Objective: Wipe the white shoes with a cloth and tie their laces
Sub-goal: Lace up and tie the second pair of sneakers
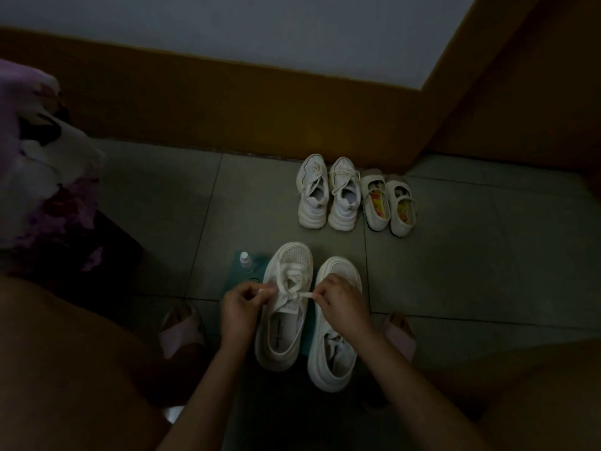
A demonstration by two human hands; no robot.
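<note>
Two white platform shoes stand side by side on the floor before me, toes pointing away. On the left shoe (pixel 283 333) the white laces (pixel 292 281) form loops over the tongue. My left hand (pixel 242 304) pinches one lace end at the shoe's left side. My right hand (pixel 341 302) pinches the other lace end, pulled taut to the right, and hovers over the right shoe (pixel 335 359). A teal cloth (pixel 239 275) lies flat under the left shoe.
A small clear bottle (pixel 246 260) stands on the teal cloth's far corner. By the brown skirting stand a pair of white sneakers (pixel 327 193) and a pair of white strap shoes (pixel 390 203). My feet in pink slippers (pixel 180 330) flank the shoes. A patterned fabric bundle (pixel 42 164) sits left.
</note>
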